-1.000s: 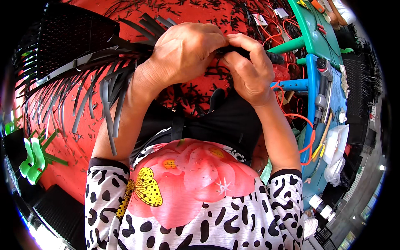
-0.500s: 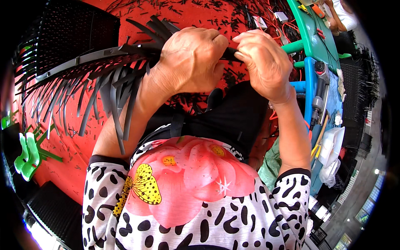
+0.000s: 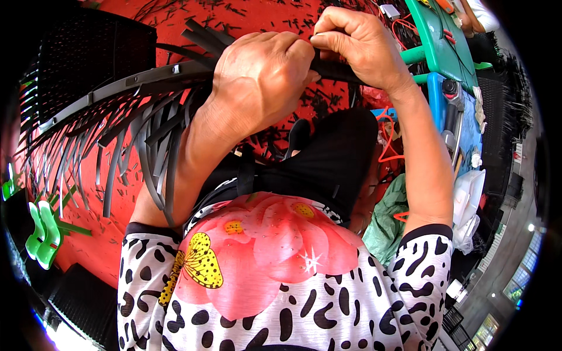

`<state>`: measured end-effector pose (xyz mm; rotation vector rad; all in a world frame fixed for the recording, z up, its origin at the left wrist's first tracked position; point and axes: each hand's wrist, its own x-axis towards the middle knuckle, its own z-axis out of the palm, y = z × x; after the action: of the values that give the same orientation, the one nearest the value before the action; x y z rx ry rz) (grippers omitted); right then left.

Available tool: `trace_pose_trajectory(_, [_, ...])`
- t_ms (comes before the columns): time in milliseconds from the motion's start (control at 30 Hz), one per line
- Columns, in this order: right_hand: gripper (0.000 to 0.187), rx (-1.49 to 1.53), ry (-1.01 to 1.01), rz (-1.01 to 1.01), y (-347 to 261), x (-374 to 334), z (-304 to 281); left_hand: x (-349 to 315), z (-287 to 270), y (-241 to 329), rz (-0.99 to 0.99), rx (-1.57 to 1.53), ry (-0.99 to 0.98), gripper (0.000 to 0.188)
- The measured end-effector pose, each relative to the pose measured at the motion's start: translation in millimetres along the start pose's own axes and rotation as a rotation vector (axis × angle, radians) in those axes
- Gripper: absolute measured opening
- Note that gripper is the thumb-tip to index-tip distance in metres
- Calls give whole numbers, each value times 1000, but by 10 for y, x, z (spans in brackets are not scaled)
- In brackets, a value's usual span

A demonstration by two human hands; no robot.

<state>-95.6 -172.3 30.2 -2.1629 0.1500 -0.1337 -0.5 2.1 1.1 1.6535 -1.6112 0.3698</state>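
Note:
A black frame bar [image 3: 134, 79] crosses in front of me from the left, with many loose flat black strips [image 3: 158, 155] hanging from it. My left hand [image 3: 263, 82] is closed over the bar, knuckles up; its fingertips are mostly hidden. More strips [image 3: 205, 41] stick out above my left wrist. Just to the right, my right hand [image 3: 366, 50] is closed in a pinch of thumb and index finger, right beside the left knuckles. A dark strip shows just below that pinch, its end hidden by the fingers. The bar's dark continuation passes under the right hand.
Black woven panel [image 3: 96, 64] stands at the far left. Cut strip scraps litter the red floor covering [image 3: 105, 251]. On the right are a green stool [image 3: 448, 52], a blue stool [image 3: 434, 99] with a power tool [image 3: 451, 111], red cord [image 3: 386, 137] and a green sack [image 3: 389, 222].
My right hand has risen and turned, its pinch now higher above the bar. The left hand has shifted slightly left and keeps its hold.

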Motion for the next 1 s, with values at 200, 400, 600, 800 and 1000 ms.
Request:
trace_pose_trajectory(200, [11,-10,-168,119,-95,209,-34,53,-44,4,-16,20,-22,31])
trace_pose_trajectory(400, [10,101,-330,71,123,300,-38,35,-48,-31,-30,26,-85,25])
trace_pose_trajectory(600, [11,30,-177,130,44,204,-63,106,-142,-44,-33,-75,-210,26])
trace_pose_trajectory(800, [18,-189,615,-45,106,-430,-244,125,-175,-18,-96,-108,-282,26])
trace_pose_trajectory(1000, [61,-1087,900,739,1029,-2101,-1274,166,-155,50,-61,-78,-283,27])
